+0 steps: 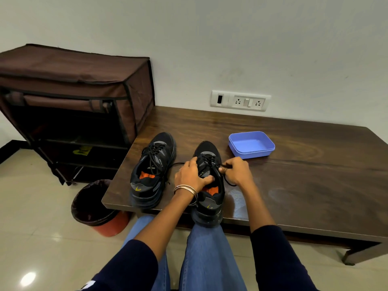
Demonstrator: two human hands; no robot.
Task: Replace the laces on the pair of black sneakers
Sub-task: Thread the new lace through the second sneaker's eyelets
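Lace (227, 181) is limp: our right hand (238, 172) pinches it near the eyelets, left hand (192, 175) gripping the shoe (210, 196).

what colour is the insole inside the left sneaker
Orange insole, inside the black left sneaker; head view shows it.

Soft, slightly blurred wide-angle view; perhaps overhead light.

blue tray (251, 145) on wooden table (304, 175) | brown fabric shoe rack (79, 97) left | lined bin (98, 206) on floor | wall sockets (241, 101)
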